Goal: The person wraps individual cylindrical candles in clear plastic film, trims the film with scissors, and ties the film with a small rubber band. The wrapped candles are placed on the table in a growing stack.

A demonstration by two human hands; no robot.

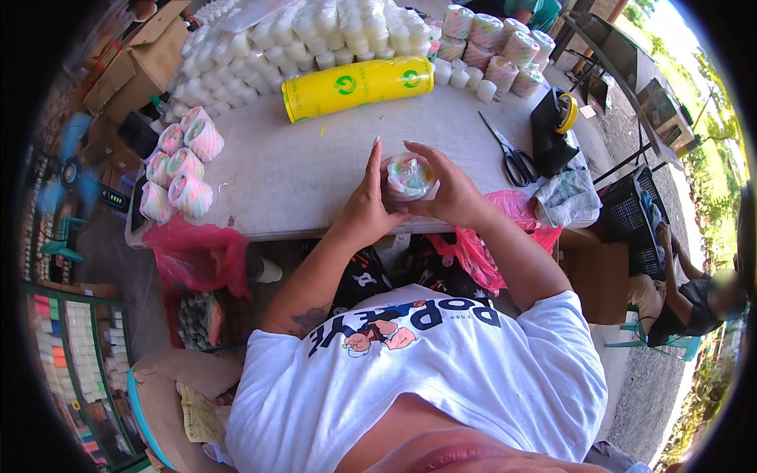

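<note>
I am grasping a round bundle point(410, 180) between both palms, near the front edge of the table point(272, 185); whether its base is touching the top or hanging just above, I can't tell. Its clear, pastel-patterned wrap is looking thin, crinkly and probably slippery, while the inside is likely feeling firm and fairly light, so the round sides are offering the best hold, and hard pinching might be risking a tear in the wrap. My left hand point(372, 197) is cupping the left side, its fingers pointing up and away from me. My right hand point(451, 188) is curving around the right side, fingers angling inward, and both forearms are reaching forward and converging.
</note>
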